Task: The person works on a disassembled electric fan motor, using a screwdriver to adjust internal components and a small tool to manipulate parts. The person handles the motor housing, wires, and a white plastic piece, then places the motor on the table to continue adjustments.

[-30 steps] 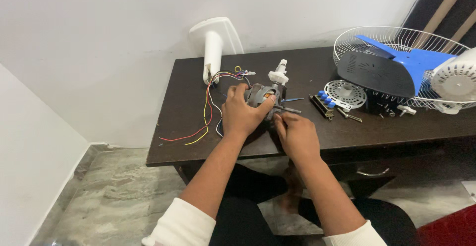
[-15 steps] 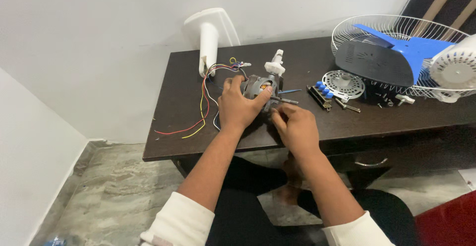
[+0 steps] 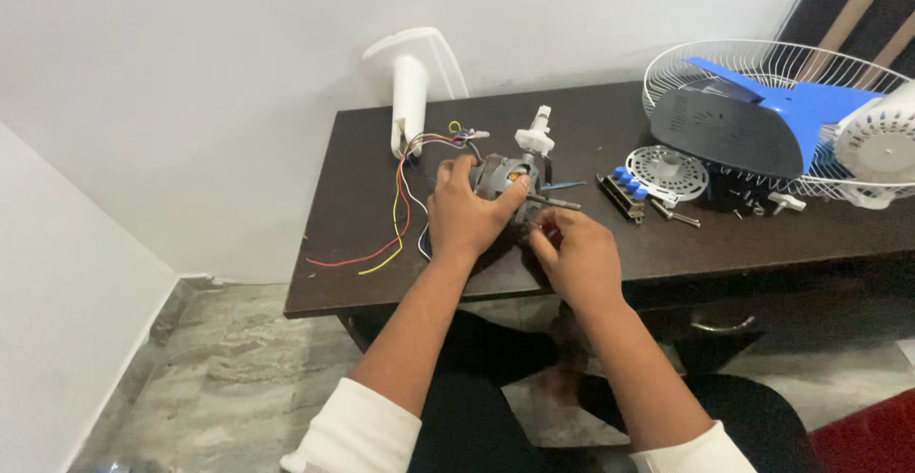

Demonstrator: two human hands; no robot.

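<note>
Left hand (image 3: 464, 215) fingers wrapped around grey fan motor (image 3: 499, 179), gripping it just above the desk (image 3: 362, 273), midway along, nearer the back edge. Right hand (image 3: 579, 258) fingers pinched together at the motor's front side; contents not discernible. Coloured wires (image 3: 396, 220) trail left. Wire fan guard (image 3: 762, 115) at right end.

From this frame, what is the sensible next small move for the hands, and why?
Probably keep the left hand clamped on the grey fan motor while the right hand works at the motor's near side beside the metal shaft. The motor lies on the dark table, its coloured wires trailing loose, so it could likely shift if released.
</note>
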